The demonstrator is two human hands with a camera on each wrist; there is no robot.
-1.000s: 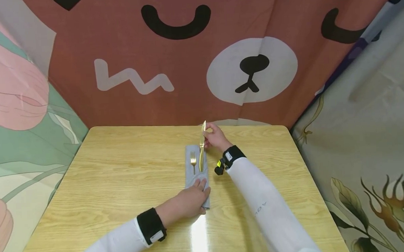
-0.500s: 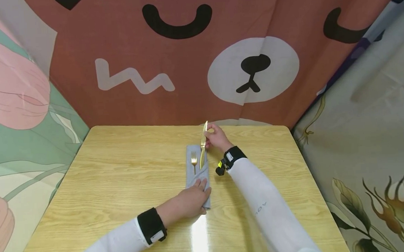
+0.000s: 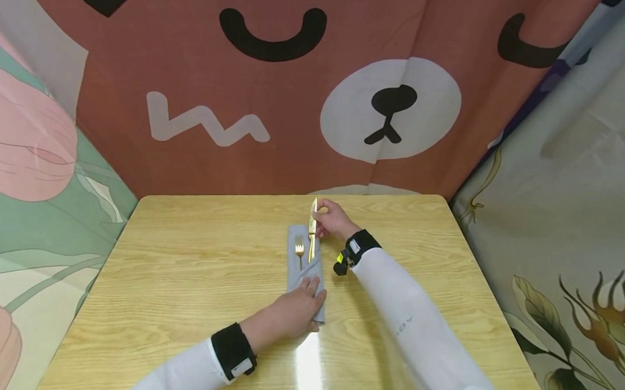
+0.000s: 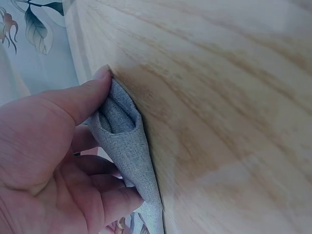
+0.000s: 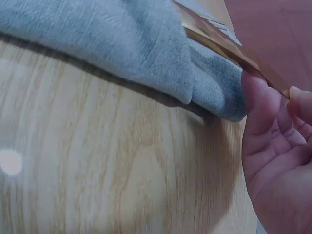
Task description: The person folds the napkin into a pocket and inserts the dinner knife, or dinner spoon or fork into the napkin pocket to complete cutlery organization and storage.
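A folded grey cloth napkin (image 3: 292, 233) lies lengthwise on the table, with a slanted fold forming a pocket. My left hand (image 3: 294, 311) holds its near end; in the left wrist view the thumb and fingers grip the rolled cloth (image 4: 129, 151) from either side. A gold fork (image 3: 299, 247) stands tines-outward in the pocket, its lower handle hidden by cloth. Beside it on the right is a gold table knife (image 3: 312, 225). My right hand (image 3: 335, 218) pinches its blade between thumb and fingers, and the handle's end reaches the pocket fold. The right wrist view shows the knife (image 5: 214, 41) slanting over the napkin.
The light wooden table (image 3: 205, 252) extends on both sides of the napkin. A brown curtain with a bear face (image 3: 283, 120) hangs right behind its far edge. Patterned cloths hang at the left (image 3: 21, 132) and right (image 3: 568, 178).
My right hand has brought the knife a little toward me, its tip now lower in the head view and its handle end at the pocket fold. The left hand and napkin stay in place.
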